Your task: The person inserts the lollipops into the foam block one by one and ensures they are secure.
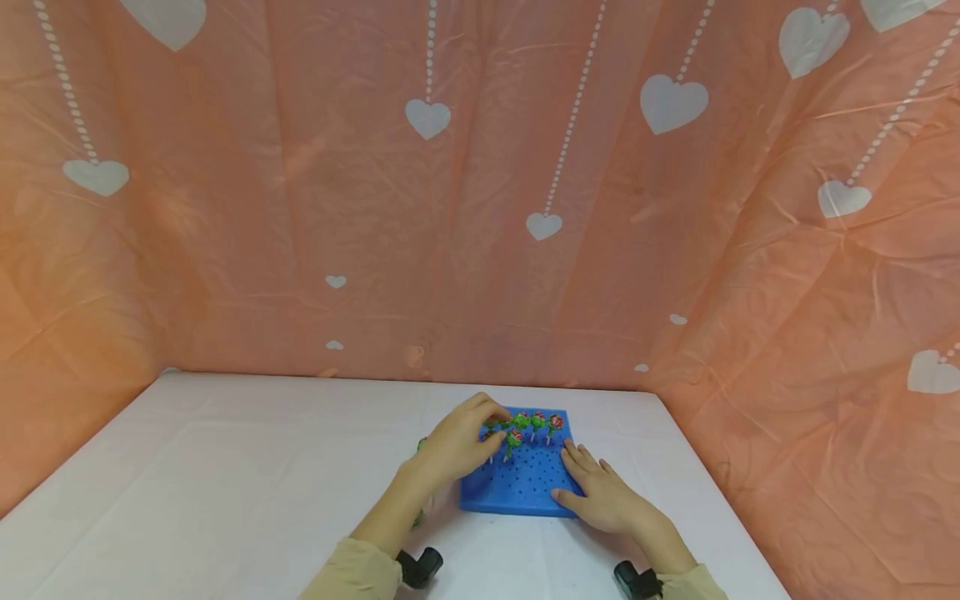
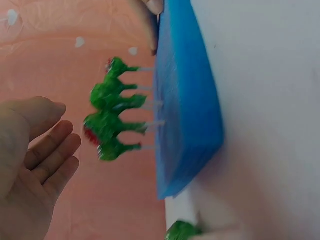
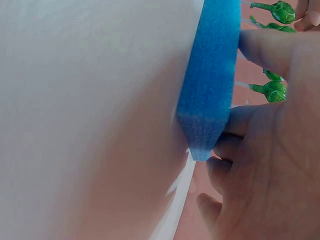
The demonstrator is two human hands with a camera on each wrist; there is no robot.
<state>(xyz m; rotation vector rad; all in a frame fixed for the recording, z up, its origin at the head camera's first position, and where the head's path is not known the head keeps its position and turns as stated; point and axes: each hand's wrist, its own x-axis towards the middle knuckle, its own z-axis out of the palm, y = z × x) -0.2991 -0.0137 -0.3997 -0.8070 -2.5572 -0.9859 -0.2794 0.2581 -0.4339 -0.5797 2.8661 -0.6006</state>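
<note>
Over the lollipops (image 1: 525, 427), left hand (image 1: 461, 442); right hand (image 1: 600, 492) flat on foam block (image 1: 517, 492).

Blue foam block (image 1: 525, 487), dark hole grid. Lollipops (image 1: 525, 423) at my 12: green wrappers with red, white sticks. White table (image 1: 225, 467). Backdrop (image 1: 300, 208) orange-pink with white hearts and dotted strings. My sleeves (image 1: 352, 575) beige.

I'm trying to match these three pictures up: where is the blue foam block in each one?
Head: blue foam block low centre, on the white table, between both hands.
Left wrist: upright slab centre-right.
Right wrist: narrow edge top centre, against the right hand.
Shared landmark: green lollipops stuck in it.
</note>
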